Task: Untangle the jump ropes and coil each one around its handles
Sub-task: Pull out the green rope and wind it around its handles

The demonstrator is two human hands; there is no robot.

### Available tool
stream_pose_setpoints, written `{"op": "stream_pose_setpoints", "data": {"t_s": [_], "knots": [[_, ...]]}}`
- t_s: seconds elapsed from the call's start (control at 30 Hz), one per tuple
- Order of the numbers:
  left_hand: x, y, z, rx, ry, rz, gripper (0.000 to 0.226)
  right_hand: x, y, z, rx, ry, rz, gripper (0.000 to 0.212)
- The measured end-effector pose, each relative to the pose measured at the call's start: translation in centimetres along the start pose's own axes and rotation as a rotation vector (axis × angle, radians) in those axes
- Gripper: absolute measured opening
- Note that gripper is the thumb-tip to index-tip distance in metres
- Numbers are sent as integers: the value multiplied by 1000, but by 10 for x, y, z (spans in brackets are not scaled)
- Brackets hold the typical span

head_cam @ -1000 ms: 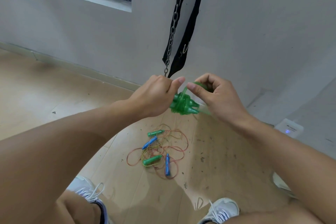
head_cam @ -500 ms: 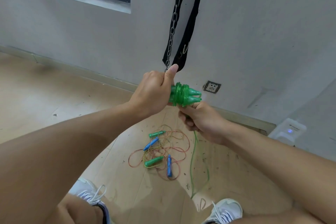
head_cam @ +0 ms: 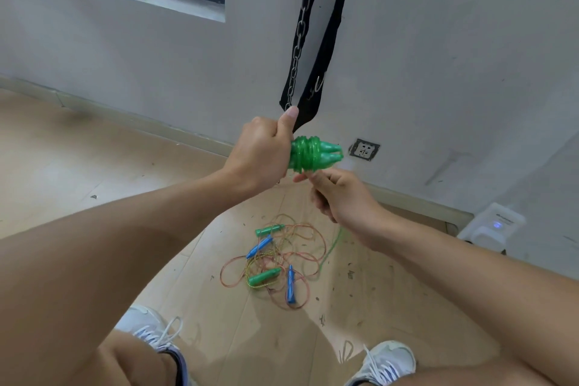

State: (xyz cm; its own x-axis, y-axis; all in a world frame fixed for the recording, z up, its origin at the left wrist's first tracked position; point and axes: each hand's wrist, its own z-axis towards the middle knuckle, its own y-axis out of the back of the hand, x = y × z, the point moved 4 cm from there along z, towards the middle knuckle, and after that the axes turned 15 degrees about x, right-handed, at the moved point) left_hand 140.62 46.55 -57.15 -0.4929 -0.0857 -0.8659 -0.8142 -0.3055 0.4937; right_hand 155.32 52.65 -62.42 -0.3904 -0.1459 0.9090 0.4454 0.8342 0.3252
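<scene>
My left hand [head_cam: 261, 153] grips a pair of green handles [head_cam: 316, 155] held side by side, with green rope coiled in several turns around them. Just below them, my right hand [head_cam: 338, 197] pinches the loose green rope [head_cam: 332, 244], which trails blurred down toward the floor. On the wooden floor lies a tangle of orange and yellow ropes [head_cam: 300, 244] with two green handles [head_cam: 269, 230] [head_cam: 264, 276] and two blue handles [head_cam: 259, 246] [head_cam: 290, 283].
A black strap and a metal chain [head_cam: 300, 31] hang against the grey wall just behind my hands. A wall socket [head_cam: 364, 149] sits low on the wall, a white device [head_cam: 492, 226] stands at the right. My two white shoes [head_cam: 385, 360] are at the bottom.
My right hand has dropped from above the handles to below them, carrying the green rope around the coil. My left hand has kept its grip and lifted slightly.
</scene>
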Motion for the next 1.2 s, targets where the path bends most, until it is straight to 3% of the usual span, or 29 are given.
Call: {"op": "stream_pose_setpoints", "data": {"t_s": [0.13, 0.3, 0.43, 0.57, 0.7, 0.87, 1.03, 1.17, 1.2], "knots": [[11, 11, 5, -85, 65, 41, 79, 9, -16, -10, 95, 48, -208, 36], [14, 16, 4, -108, 93, 279, 71, 42, -34, -32, 195, 137, -499, 32], [11, 11, 2, -25, 51, 410, 71, 62, -19, -40, -12, 255, -584, 34], [-5, 3, 0, 34, -73, 436, 70, 72, 14, -39, -204, 347, -513, 34], [-22, -7, -5, 132, -227, 395, 64, 65, 30, -33, -184, 396, -315, 34], [-28, -8, -6, 175, -195, 359, 63, 61, 39, -29, -178, 412, -154, 36], [-32, -10, -6, 179, -211, 378, 62, 55, 36, -19, -124, 366, 18, 33], [-28, -7, -9, 208, -228, 316, 60, 43, 29, -11, 76, 191, 193, 62], [-28, -6, -9, 195, -232, 268, 62, 40, 26, -11, 117, 155, 236, 60]]}}
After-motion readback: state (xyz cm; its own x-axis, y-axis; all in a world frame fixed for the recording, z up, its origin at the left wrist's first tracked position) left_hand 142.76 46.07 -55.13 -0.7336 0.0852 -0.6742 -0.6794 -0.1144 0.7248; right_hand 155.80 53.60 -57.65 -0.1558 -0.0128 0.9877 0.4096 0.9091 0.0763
